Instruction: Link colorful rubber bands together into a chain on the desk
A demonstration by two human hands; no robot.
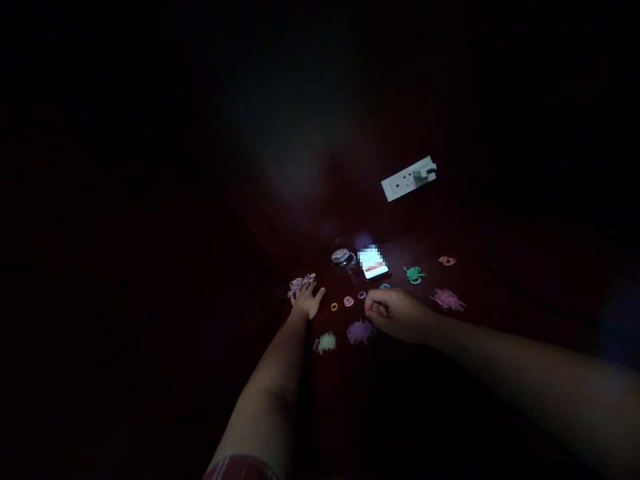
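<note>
The scene is very dark. My left hand [307,299] lies flat with fingers spread on a dark red surface, its fingertips on a mixed pile of small elastic bands [299,283]. My right hand [393,312] is closed in a loose pinch just above a purple pile of bands [360,331]; what it pinches is too small to make out. A pale yellow-green pile [325,342] lies between my forearms. Loose single bands [349,301] lie between the hands.
A lit phone [373,262] lies beyond the hands beside a small round clear container [342,258]. Green bands [414,273], an orange band [447,261] and a pink pile [448,299] lie to the right. A white power strip [405,180] with a plug sits further back.
</note>
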